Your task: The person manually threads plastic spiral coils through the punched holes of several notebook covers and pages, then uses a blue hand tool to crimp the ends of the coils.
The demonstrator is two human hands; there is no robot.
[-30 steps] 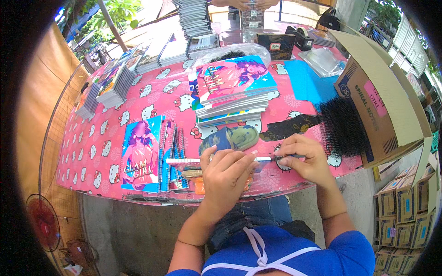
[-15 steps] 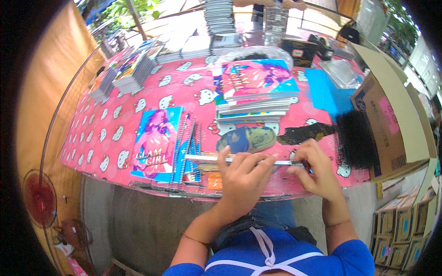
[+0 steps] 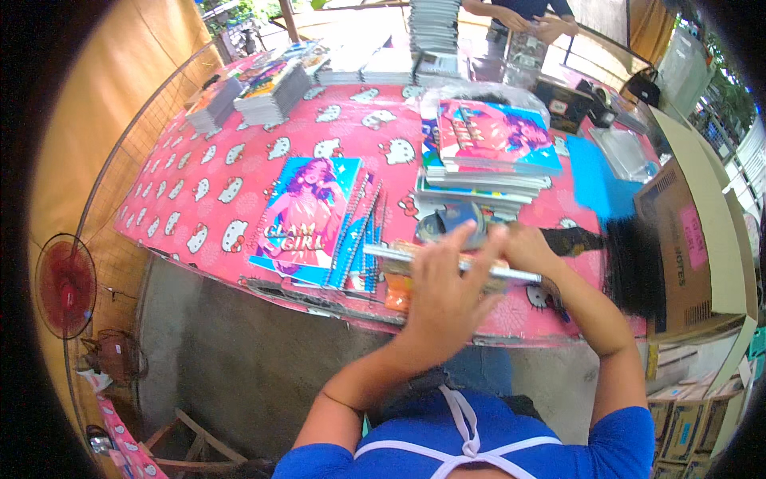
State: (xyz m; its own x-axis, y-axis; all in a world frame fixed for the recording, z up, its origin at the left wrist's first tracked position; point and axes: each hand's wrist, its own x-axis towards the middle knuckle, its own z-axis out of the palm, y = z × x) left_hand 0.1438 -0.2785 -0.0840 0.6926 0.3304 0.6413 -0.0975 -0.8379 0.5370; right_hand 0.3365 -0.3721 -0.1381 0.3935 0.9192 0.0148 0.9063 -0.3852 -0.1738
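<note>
While the left hand [image 3: 448,291] lies half spread across one white-edged notebook [image 3: 386,252] at the near side of the bench [image 3: 211,211], blur hides its grip. The right hand [image 3: 530,249] is just beyond, fingers hidden, state indeterminable. Beyond: one blue padded item [image 3: 433,227]. Left: at least three spiral notebooks [image 3: 311,215]. Far: one notebook stack [image 3: 499,148]. Right: one black coil pile [image 3: 633,271], one open carton [image 3: 678,255].

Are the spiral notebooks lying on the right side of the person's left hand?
No, the spiral notebooks lie on the pink table to the left of the left hand.
</note>
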